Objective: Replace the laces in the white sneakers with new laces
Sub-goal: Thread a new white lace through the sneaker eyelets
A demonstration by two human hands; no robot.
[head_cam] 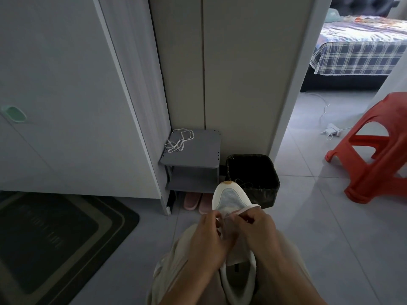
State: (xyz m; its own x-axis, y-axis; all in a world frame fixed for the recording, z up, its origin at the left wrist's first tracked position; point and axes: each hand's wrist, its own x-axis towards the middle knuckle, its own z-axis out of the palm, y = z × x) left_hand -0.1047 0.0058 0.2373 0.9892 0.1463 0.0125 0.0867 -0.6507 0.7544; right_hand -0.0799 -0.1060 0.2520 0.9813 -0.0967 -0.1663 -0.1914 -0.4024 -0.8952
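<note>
The sneaker (pixel 229 197) rests on the lap, toe pointing away; the left hand (pixel 209 236) and right hand (pixel 257 230) each pinch its lace (pixel 244 209). A loose lace (pixel 179 140) lies on the shelf (pixel 198 155)

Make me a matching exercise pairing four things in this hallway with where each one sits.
Things: 1 loose laces; 2 pink slippers; 3 black bin; 4 white sneaker.
Places: A on the person's lap; B on top of the grey shelf; C beneath that shelf; D on the floor right of that shelf.
Pairs: 1-B; 2-C; 3-D; 4-A.
</note>
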